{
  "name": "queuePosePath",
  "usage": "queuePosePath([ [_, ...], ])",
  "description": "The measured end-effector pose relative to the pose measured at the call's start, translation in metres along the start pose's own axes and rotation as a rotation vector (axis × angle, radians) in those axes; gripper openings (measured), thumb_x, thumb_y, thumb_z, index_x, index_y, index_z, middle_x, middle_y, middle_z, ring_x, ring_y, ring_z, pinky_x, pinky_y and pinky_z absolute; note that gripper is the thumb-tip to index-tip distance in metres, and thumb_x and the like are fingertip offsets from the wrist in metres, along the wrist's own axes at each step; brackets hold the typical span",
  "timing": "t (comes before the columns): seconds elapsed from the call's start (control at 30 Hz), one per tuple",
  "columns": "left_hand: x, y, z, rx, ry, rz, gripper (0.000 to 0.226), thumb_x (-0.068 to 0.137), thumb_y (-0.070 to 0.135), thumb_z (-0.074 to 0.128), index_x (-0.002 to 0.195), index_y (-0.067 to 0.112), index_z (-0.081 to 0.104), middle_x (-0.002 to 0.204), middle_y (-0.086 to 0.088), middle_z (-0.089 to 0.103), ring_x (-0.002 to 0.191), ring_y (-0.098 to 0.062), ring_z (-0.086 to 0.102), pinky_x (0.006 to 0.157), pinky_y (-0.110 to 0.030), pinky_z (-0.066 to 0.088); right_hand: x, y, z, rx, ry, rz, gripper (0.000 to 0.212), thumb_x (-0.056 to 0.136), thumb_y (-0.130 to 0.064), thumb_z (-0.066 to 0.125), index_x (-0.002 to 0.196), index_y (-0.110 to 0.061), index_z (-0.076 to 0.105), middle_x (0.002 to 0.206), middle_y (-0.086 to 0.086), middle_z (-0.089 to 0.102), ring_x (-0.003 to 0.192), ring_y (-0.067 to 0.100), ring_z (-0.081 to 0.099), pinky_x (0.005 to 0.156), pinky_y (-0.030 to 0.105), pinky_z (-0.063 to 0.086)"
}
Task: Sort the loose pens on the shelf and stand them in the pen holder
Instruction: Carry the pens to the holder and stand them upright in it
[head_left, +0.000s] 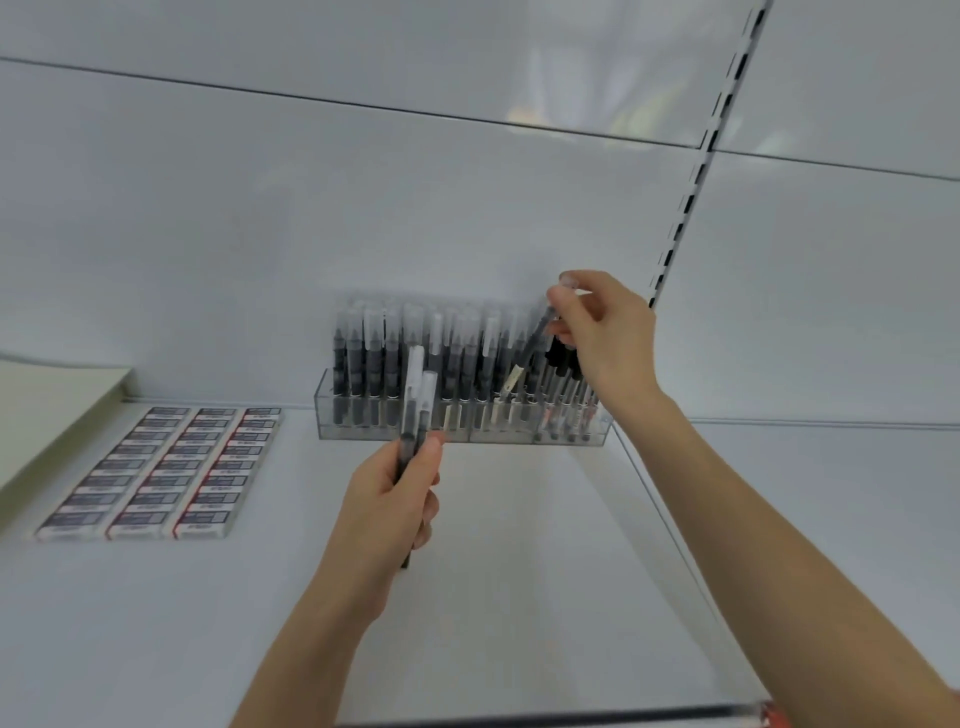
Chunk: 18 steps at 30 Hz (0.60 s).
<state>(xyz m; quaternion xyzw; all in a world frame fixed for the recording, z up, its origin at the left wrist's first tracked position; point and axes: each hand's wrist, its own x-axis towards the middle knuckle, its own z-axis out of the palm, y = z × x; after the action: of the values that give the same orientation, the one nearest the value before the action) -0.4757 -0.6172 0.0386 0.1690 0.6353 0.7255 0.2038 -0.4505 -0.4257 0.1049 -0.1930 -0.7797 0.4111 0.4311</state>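
Note:
A clear acrylic pen holder (395, 428) stands at the back of the white shelf, filled with several upright black pens with frosted caps. My left hand (387, 499) grips a small bunch of loose pens (415, 400) upright, just in front of the holder's middle. My right hand (605, 330) is raised over the holder's right end and pinches the top of one slanted pen (530, 351), whose lower end sits among the pens in the holder. Darker pens stand in the right compartment under that hand.
Rows of small boxed erasers (161, 473) lie on the shelf at the left, beside a pale green stack (52, 415). A slotted upright rail (691, 187) runs up the back panel at the right. The shelf's front edge (571, 717) is near the bottom.

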Motion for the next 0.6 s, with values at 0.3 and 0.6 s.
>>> queuePosePath([
  [0.3, -0.002, -0.004, -0.005, -0.119, 0.011, 0.047, 0.009, 0.089, 0.007, 0.056, 0.089, 0.012, 0.063, 0.051, 0.005, 0.054, 0.048, -0.011, 0.047, 0.042, -0.018, 0.039, -0.002, 0.003, 0.027, -0.247, -0.321, 0.047, 0.013, 0.091, -0.021, 0.057, 0.091, -0.008, 0.060, 0.081, 0.006, 0.065, 0.075, 0.027, 0.069, 0.080, 0.044, 0.055],
  [0.6, -0.008, 0.002, 0.005, -0.192, -0.116, 0.019, 0.012, 0.090, 0.010, 0.052, 0.099, 0.007, 0.059, 0.071, -0.004, 0.071, 0.049, -0.009, 0.058, 0.043, -0.018, 0.045, -0.044, -0.002, 0.007, 0.133, -0.220, 0.211, 0.022, 0.088, -0.032, 0.059, 0.089, -0.011, 0.067, 0.077, 0.001, 0.072, 0.068, 0.012, 0.069, 0.068, 0.026, 0.056],
])
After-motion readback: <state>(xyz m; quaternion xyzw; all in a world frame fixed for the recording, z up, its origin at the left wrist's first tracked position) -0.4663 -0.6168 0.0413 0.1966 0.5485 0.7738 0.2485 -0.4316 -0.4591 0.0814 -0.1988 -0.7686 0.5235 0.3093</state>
